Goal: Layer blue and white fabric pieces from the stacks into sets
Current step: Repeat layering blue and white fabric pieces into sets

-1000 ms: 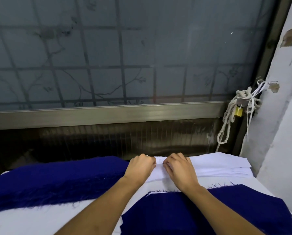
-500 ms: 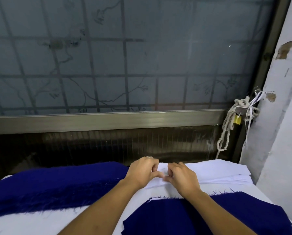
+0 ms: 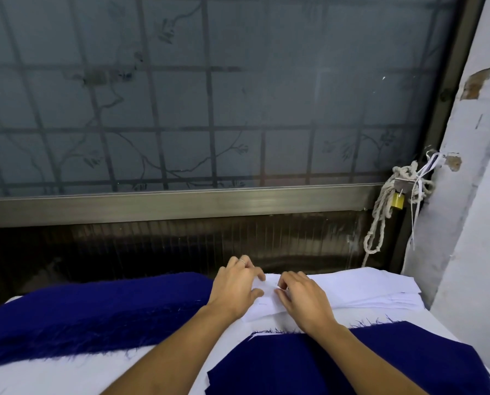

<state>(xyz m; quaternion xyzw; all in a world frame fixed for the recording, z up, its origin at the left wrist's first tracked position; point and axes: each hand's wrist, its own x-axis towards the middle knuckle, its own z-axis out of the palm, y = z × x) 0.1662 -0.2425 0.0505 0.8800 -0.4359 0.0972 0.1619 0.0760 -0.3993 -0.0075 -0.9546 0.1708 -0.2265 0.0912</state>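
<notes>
Blue fabric stack [image 3: 95, 312] is lying at the left, its long axis running left to right, with neither hand on it. My left hand [image 3: 235, 289] is pinching the left end of the top white piece [image 3: 266, 307] between thumb and curled fingers, forearm reaching straight away from me. My right hand [image 3: 303, 300] is working just beside it, fingers curled down onto the same sheet and thumb nipping its edge, as far as I can tell. Both hands are equally close to that end. Rightward, the white stack [image 3: 366, 289] under the sheet is stretching toward the wall, long side across my view. Near me on the right a blue piece [image 3: 352, 363] is lying flat, so I am judging the sheet must come toward me to cover it.
</notes>
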